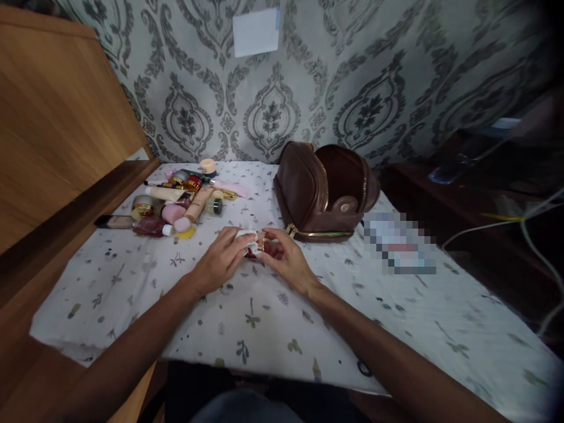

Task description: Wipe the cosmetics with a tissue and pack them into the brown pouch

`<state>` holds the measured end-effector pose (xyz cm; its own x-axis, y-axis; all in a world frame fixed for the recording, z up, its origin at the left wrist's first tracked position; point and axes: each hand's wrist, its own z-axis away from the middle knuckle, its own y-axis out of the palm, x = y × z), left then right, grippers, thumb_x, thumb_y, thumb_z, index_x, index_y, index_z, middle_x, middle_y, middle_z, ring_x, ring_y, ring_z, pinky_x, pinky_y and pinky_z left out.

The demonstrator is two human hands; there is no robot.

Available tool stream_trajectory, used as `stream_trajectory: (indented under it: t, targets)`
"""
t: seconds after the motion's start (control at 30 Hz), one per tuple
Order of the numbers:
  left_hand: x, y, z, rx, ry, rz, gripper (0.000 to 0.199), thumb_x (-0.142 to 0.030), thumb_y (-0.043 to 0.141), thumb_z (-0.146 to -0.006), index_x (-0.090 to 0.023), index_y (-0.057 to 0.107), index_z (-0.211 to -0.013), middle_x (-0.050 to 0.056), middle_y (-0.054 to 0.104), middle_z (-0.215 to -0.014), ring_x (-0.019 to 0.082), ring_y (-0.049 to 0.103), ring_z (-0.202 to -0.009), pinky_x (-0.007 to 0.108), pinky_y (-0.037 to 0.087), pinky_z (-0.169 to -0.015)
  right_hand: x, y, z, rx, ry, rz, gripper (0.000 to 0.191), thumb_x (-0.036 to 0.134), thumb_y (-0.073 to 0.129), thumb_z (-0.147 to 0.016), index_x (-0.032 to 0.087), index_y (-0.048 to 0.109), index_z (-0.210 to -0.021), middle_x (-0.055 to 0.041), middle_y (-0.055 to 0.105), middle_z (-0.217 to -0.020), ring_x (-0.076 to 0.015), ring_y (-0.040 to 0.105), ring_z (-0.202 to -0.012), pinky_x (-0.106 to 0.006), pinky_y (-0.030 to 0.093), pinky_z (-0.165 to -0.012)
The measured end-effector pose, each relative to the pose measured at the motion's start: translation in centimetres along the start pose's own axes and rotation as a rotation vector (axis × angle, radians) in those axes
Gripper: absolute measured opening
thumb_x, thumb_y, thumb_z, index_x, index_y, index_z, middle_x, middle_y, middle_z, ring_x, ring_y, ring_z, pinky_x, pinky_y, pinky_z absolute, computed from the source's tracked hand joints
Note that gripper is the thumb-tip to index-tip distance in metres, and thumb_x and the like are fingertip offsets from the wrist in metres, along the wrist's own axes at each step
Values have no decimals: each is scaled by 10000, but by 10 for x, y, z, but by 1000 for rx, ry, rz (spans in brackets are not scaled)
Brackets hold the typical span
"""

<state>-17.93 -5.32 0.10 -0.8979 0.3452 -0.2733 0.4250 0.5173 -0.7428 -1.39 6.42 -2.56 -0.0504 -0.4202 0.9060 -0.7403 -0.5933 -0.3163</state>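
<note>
Over the middle of the table, my right hand has its fingers closed around a small red container with a shiny gold band. My left hand grips a crumpled white tissue and presses it against the container's left side. Fingers and tissue cover much of the container, so its exact kind is hidden. Just behind my right hand stands a brown cosmetic bag, unzipped and gaping open. Left of my hands lies a group of cosmetics, including a dark red bottle with a white cap and a beige tube.
Several jars and tubes sit at the back left, among them a peach-lidded jar. A pixelated flat item lies right of the bag. Wooden furniture borders the left side; a white cable hangs at the right. A patterned cloth covers the table.
</note>
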Motion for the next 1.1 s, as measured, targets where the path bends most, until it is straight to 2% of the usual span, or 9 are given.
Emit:
stream_trajectory:
  t: [0.07,0.2,0.4,0.57,0.67,0.8,0.9,1.0,1.1]
  targets:
    - [0,0,0,-9,-84,18,312,-191,445,-988,-179,564,-1277,118,580,-1124,226,576,-1091,391,517,-946,-3,0,0,0,4,-7,541,410,739,-747,216,573,-1225,-91,623,-1178,-132,585,-705,-269,502,-606]
    - [3,-2,-1,-7,-179,103,228,-237,472,-983,-162,600,-1156,132,592,-1243,243,562,-1219,380,481,-1019,-4,-1,1,34,43,-13,590,375,749,-751,211,559,-1285,-84,632,-1169,-114,558,-659,-285,521,-635]
    - [5,-3,-3,24,-259,187,226,-279,447,-992,-165,617,-1087,83,707,-1037,199,664,-959,308,522,-856,-9,-3,3,67,-21,-28,609,351,738,-787,275,545,-1360,-73,593,-1224,-120,564,-700,-302,539,-684]
    - [4,-3,-2,-105,-293,159,258,-269,453,-987,-158,593,-1173,87,703,-1096,204,660,-1002,319,514,-881,-9,-3,5,76,-58,7,618,284,741,-776,276,552,-1365,-68,585,-1152,-155,585,-770,-336,554,-739]
    - [2,0,-2,-178,-230,99,225,-235,456,-987,-161,598,-1144,85,678,-1060,199,637,-1008,338,510,-898,-4,-3,5,67,-100,60,603,283,741,-777,273,566,-1355,-64,593,-1112,-173,599,-799,-353,556,-773]
    - [-1,4,-3,-117,-52,66,229,-193,438,-989,-179,616,-1133,109,635,-1138,221,577,-1100,394,484,-964,-1,-2,6,56,-113,127,586,262,731,-774,261,582,-1340,-54,603,-1041,-147,576,-685,-354,563,-742]
    - [2,6,-5,-82,-123,74,224,-192,432,-991,-170,609,-1127,103,639,-1089,223,578,-1064,393,490,-941,-1,-1,5,23,-77,106,574,271,743,-753,257,600,-1309,-59,625,-1057,-136,563,-637,-342,564,-698]
    - [3,6,-4,-96,-193,77,210,-211,439,-993,-170,602,-1118,83,641,-1037,217,589,-1016,382,501,-909,1,-1,4,-7,-34,56,571,311,771,-724,244,615,-1270,-67,651,-1091,-130,555,-623,-329,553,-675]
    - [0,7,-2,-132,-101,34,225,-183,457,-986,-172,593,-1164,92,628,-1072,211,575,-1028,380,498,-915,6,-1,4,-21,-1,13,549,379,772,-720,218,624,-1224,-41,681,-968,-137,551,-638,-300,522,-643]
